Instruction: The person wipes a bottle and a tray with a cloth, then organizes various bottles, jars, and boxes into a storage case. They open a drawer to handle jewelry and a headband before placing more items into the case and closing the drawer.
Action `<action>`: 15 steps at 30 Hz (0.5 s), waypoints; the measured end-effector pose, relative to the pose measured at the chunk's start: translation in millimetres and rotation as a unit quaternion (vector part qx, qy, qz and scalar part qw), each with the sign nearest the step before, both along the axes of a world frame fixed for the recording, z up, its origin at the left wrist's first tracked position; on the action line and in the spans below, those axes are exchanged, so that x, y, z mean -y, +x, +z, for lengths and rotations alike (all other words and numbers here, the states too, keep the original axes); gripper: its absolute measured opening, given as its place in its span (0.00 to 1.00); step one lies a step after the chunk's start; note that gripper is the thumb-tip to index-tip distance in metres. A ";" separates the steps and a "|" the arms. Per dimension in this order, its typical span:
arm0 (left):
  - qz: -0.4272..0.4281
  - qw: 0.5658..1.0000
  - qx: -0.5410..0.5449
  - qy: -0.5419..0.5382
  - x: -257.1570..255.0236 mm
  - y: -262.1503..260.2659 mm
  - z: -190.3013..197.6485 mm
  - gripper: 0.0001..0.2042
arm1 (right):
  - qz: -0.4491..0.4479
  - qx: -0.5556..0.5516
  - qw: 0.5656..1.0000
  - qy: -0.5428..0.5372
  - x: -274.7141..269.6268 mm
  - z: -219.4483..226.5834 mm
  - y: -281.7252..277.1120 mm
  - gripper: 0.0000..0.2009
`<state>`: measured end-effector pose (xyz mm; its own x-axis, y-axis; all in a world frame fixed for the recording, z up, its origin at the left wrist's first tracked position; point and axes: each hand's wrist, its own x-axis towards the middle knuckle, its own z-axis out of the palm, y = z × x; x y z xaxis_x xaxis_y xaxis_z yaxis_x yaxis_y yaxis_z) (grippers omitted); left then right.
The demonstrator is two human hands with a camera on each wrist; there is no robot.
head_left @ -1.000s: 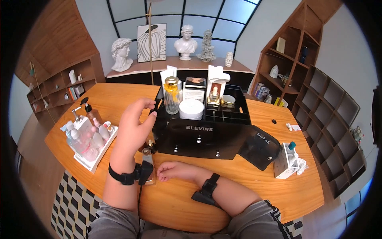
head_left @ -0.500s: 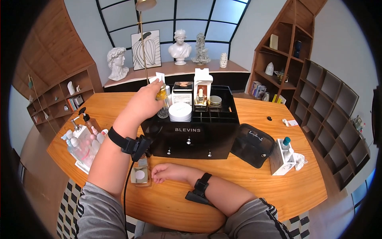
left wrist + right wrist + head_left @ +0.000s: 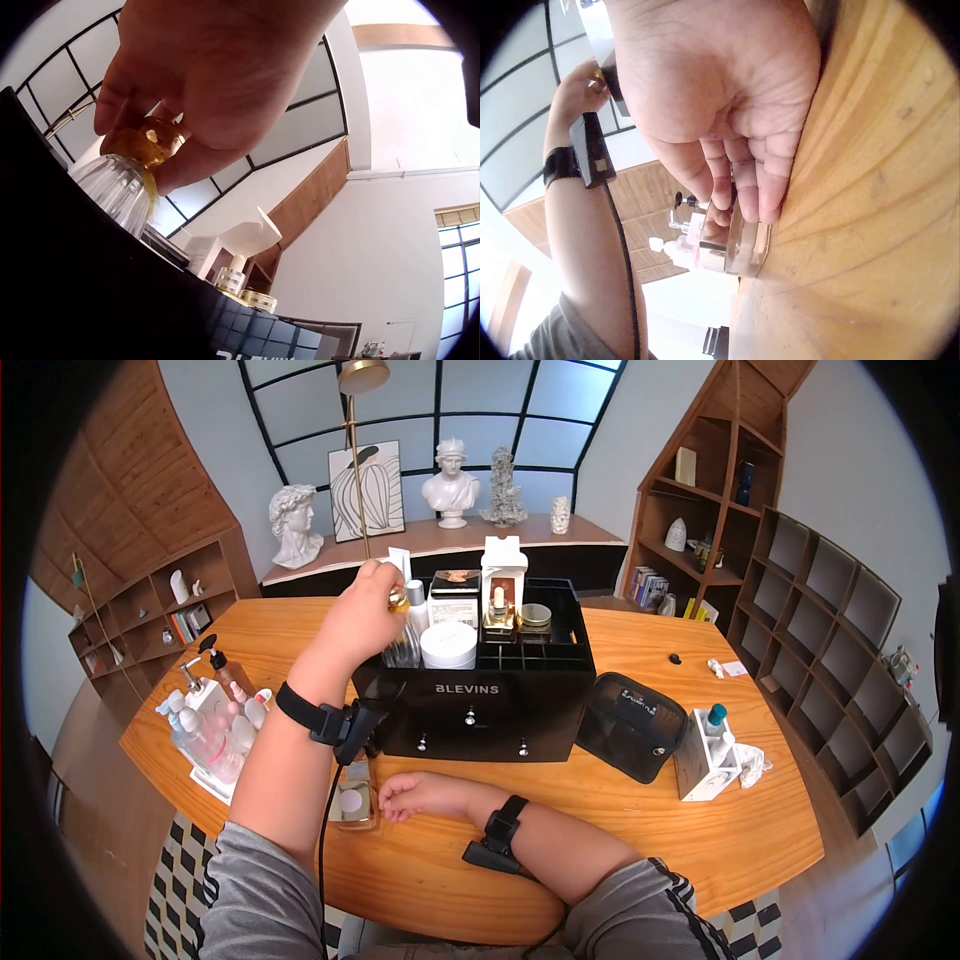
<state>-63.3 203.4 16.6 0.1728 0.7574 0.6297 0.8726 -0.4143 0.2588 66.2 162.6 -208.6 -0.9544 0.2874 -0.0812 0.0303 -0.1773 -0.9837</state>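
Note:
My left hand (image 3: 365, 618) reaches over the left end of the black organizer (image 3: 560, 700). Its thumb and fingers grip the gold top of a ribbed clear glass bottle (image 3: 402, 651), as the left wrist view shows with the bottle (image 3: 116, 191) below the palm. In that view the fingers partly cover the gold cap (image 3: 146, 144). My right hand (image 3: 428, 796) rests on the wooden table with loosely curled fingers and holds nothing. Right by its fingertips lies a small clear, gold-toned case (image 3: 742, 251), partly hidden behind the fingers in the right wrist view.
On the organizer stand a white round jar (image 3: 448, 647), an opened white box (image 3: 503, 565) with a dropper bottle, and a low tin (image 3: 535, 618). A tray of pump bottles (image 3: 205, 745) sits left. To the right are a black mesh pouch (image 3: 635, 730) and a white holder (image 3: 705, 770).
My left hand has moved forward from above the table to the glass bottle and closed its fingers round the gold top. The right hand stays in place on the table.

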 end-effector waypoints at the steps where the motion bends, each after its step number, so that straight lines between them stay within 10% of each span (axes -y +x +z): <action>1: -0.003 1.000 0.005 -0.006 3.1 1.0 0.5 0.21 | 0.000 0.004 1.000 0.000 0.3 0.9 0.4 0.06; 15: -0.056 0.976 0.209 -0.010 34.0 -24.1 -21.9 0.20 | 0.012 -0.005 1.000 0.004 -5.0 -6.9 -2.7 0.07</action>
<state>-87.4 169.4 -5.3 -0.0150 0.7616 0.6479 0.6384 -0.4914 0.5924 63.5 167.7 -215.6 -0.9616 0.2655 -0.0700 0.0253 -0.1683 -0.9854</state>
